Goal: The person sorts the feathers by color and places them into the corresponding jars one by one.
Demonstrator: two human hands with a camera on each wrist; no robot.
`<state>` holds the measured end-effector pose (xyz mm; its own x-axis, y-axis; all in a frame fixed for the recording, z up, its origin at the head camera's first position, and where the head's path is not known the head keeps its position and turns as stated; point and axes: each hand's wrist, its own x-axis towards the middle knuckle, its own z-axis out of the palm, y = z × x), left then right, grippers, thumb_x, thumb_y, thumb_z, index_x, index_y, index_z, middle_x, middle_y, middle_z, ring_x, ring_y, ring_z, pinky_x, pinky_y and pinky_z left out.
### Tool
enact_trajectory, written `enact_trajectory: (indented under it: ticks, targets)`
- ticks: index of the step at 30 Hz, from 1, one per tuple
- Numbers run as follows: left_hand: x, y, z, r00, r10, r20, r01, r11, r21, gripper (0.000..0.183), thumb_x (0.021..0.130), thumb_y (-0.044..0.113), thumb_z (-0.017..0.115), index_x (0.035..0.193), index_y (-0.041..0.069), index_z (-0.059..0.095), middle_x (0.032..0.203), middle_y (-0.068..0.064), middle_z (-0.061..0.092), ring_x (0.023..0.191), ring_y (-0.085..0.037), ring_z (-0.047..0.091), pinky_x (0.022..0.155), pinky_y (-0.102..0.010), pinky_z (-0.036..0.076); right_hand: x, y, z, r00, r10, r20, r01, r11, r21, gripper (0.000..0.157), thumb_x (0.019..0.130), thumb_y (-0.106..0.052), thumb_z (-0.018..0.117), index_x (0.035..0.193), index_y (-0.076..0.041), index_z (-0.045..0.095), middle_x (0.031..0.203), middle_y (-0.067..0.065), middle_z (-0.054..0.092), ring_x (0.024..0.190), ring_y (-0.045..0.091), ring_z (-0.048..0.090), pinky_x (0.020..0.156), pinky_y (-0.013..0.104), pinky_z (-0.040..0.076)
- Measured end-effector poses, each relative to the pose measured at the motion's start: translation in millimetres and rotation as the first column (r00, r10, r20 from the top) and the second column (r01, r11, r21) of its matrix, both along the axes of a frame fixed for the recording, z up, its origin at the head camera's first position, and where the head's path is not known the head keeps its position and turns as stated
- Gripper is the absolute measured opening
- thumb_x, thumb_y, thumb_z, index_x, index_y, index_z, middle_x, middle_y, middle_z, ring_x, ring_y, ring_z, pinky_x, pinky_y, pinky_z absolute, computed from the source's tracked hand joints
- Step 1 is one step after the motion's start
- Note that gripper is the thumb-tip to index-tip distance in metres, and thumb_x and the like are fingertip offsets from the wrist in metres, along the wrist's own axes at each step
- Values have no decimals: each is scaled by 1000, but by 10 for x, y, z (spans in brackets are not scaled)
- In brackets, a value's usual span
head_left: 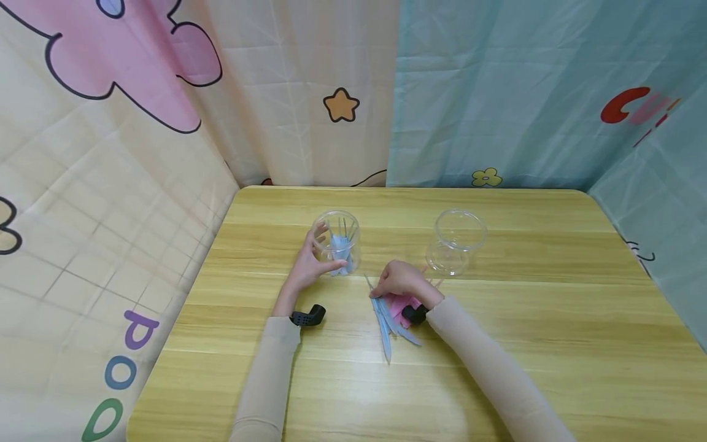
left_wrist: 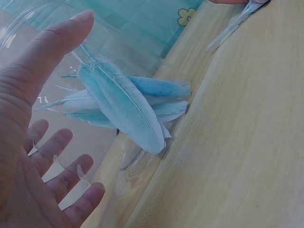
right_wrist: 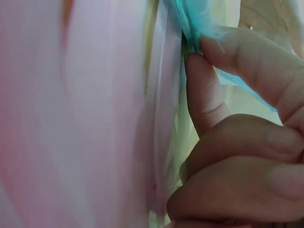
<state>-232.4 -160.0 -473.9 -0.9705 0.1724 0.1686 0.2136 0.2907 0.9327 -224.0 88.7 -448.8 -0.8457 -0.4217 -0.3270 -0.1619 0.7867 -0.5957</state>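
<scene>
A clear plastic cup (head_left: 356, 240) stands on the left part of the table, with several blue feathers (left_wrist: 121, 102) inside, quills up. My left hand (head_left: 310, 265) holds this cup from its left side, thumb across the near wall and fingers round the far side. In the middle of the table my right hand (head_left: 402, 280) pinches a light blue feather (right_wrist: 194, 23) between thumb and forefinger. Below that hand lie more blue feathers (head_left: 385, 331), beside pink feathers (head_left: 399, 309). The hand and wrist partly cover the pink ones.
A second clear cup (head_left: 459, 236), with no feathers in it, stands behind and to the right of my right hand. The wooden table (head_left: 552, 344) meets printed curtains (head_left: 298, 123) at its back and sides. Each wrist carries a black camera.
</scene>
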Motion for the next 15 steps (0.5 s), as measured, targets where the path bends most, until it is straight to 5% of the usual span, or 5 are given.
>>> enact_trajectory:
  ticks: [15]
  targets:
    - [-4,4,-3,1000,17,10,-17,1000,-1,105,70,32,85,151,32,17,150,5,29,135,-24,30,108,-48,21,-41,68,0,998,-13,65,22,989,-146,34,72,-25,81,54,-6,60,47,-8,39,42,5,30,40,20,23]
